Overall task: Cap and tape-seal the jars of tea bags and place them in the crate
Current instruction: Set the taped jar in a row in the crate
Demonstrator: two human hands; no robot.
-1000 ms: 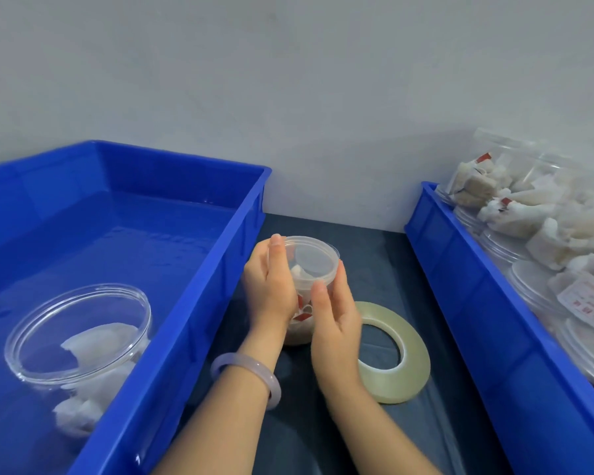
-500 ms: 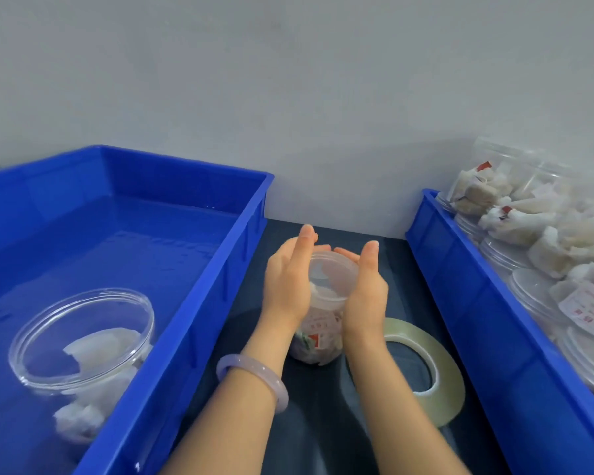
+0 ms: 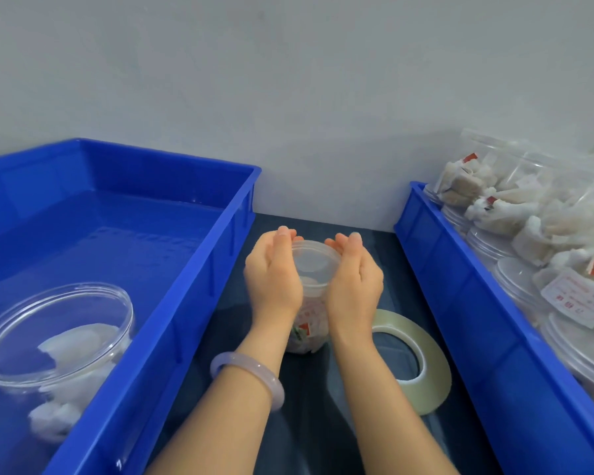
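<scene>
Nearest, just short of the jar, a pale bracelet is worn on the left wrist. Right of the jar, a tape roll is laid flat on the dark mat, close by its base; whether the two touch is hidden by the right forearm. The jar is stood upright on the mat, capped, with tea bags seen through its wall. It is clasped from both sides: the left hand and right hand are cupped against the lid's rim, fingers curled over its far edge. A second ago the right hand was held lower, against the jar's near side; both palms have since been brought level at the lid. The cap is judged to be pressed home; whether tape is already on cannot be told. Left of the jar, a blue crate is seen with one filled jar inside; to the right, a second crate is piled with more jars.
</scene>
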